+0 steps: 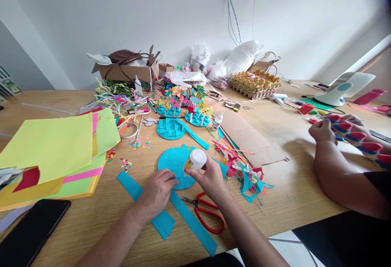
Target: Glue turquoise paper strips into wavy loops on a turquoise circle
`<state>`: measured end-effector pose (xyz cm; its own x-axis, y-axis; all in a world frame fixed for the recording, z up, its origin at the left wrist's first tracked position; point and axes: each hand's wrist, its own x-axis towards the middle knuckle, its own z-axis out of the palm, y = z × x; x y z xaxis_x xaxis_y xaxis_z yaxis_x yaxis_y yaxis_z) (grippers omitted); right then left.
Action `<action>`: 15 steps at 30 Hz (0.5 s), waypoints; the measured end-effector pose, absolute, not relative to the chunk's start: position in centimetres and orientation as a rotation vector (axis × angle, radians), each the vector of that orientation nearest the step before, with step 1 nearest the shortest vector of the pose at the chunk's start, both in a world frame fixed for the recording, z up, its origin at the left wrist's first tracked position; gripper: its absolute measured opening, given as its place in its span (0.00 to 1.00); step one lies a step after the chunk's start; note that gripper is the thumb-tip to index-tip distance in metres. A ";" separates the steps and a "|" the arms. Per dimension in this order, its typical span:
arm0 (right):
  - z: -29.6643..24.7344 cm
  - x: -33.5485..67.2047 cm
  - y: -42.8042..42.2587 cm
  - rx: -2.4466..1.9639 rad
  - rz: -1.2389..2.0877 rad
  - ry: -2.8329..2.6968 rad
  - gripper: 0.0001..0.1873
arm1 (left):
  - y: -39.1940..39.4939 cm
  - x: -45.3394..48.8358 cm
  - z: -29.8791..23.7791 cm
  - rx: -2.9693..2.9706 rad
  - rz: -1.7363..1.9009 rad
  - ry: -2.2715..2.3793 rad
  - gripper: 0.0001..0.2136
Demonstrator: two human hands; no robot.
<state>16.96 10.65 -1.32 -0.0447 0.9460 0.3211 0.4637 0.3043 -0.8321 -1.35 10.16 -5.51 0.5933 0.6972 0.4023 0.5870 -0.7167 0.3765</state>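
Right hand grasping glue bottle, tipped base-up over blue paper disc, frame center; nozzle hidden. Left hand on disc's lower edge; can't tell if fingers pinch anything. Red-handled scissors lower center, scrap pile right, paper stack left. Phone cut off lower left.

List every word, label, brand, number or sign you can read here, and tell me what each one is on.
No text can be read for certain.
Bottle in the right hand: printed marks on its side, too small and blurred to read.
Standing bottle beyond the cardboard's near end: printed marks, too small to read.
Phone: dark screen, no words or numbers showing.
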 end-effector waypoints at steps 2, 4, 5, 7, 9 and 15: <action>-1.3 16.9 10.7 -1.293 0.664 -1.668 0.12 | 10.2 -1.3 -5.6 2.615 0.777 1.071 0.14; -1.3 16.9 10.7 -1.297 0.661 -1.667 0.12 | 10.2 -1.3 -5.7 2.613 0.761 1.077 0.14; -1.3 16.8 10.8 -1.300 0.660 -1.668 0.12 | 10.1 -1.3 -5.7 2.613 0.753 1.079 0.14; -1.3 16.8 10.8 -1.299 0.659 -1.675 0.12 | 10.1 -1.3 -5.8 2.613 0.740 1.081 0.14; -1.3 16.8 10.8 -1.299 0.648 -1.684 0.13 | 10.1 -1.3 -6.0 2.615 0.739 1.085 0.15; -1.5 16.7 10.8 -1.294 0.636 -1.702 0.14 | 10.1 -1.2 -6.0 2.619 0.756 1.101 0.16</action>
<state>16.69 10.83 -1.46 -0.0703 0.9393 0.3359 0.4891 0.3259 -0.8090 -1.20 10.13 -5.98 0.5914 0.7120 0.3785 0.6091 -0.7020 0.3689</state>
